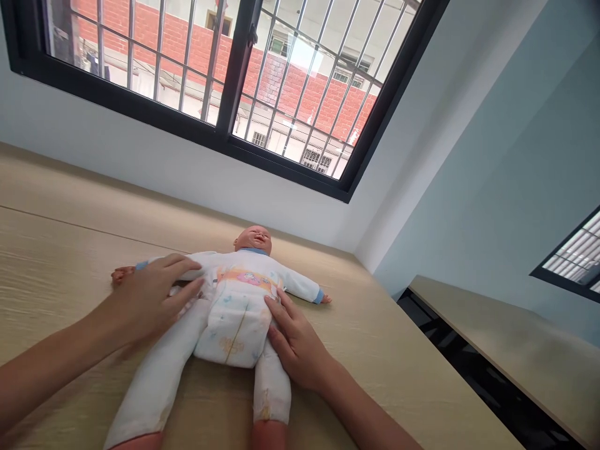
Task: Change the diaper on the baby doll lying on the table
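Note:
A baby doll lies on its back on the wooden table, its head toward the window and its arms spread. It wears a white top with blue cuffs and white leggings. Around its hips sits a white diaper with an orange printed band across the front. My left hand is over the diaper's left edge, fingers stretched out and apart, the tips at the ruffled side. On the opposite edge, my right hand rests with its fingers extended along the diaper's side and the leg opening.
The light wood tabletop reaches back to a white wall. A dark-framed window with metal bars is above it. To the right stands another wooden table with a dark underside, beside a pale blue wall.

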`<state>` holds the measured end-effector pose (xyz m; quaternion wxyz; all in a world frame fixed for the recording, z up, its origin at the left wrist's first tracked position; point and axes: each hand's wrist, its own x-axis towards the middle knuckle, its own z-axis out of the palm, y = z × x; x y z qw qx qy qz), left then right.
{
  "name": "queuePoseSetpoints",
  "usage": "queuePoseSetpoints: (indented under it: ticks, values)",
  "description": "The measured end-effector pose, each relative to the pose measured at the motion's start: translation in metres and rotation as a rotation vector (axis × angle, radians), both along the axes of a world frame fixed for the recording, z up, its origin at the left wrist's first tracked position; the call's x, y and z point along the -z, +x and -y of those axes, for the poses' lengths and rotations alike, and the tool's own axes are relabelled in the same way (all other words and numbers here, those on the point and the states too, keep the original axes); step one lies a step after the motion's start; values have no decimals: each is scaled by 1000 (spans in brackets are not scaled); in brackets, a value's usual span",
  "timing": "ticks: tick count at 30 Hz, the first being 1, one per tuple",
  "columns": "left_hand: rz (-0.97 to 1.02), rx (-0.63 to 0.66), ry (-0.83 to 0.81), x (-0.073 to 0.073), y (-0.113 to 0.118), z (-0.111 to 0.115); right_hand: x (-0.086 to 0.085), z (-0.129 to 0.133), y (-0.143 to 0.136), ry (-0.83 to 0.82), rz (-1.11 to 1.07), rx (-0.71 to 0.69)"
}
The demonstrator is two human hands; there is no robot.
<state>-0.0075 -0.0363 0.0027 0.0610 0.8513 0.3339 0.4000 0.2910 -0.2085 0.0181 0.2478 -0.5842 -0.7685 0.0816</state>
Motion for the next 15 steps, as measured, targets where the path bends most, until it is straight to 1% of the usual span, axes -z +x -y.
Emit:
queuePoseSetpoints:
  ticks: [2, 3, 5, 7, 10, 12, 15]
  values:
    - [-13, 75, -94, -10, 18, 23, -2, 0, 0, -13, 15, 4]
    - [-33, 130, -128, -12, 25, 32, -3, 0, -1, -19, 23, 8]
    - [-57, 219, -179, -10, 35, 44, -5, 0, -2, -24, 46, 12]
    - [-81, 253, -212, -5, 37, 46, -7, -2, -4, -11, 81, 9]
    - [-117, 269, -215, 0, 33, 38, -11, -4, -9, 24, 148, 8]
    - [-127, 268, -198, 0, 31, 34, -14, -5, -13, 42, 186, 27]
    - [-138, 259, -196, -2, 31, 34, -17, -5, -18, 59, 218, 83]
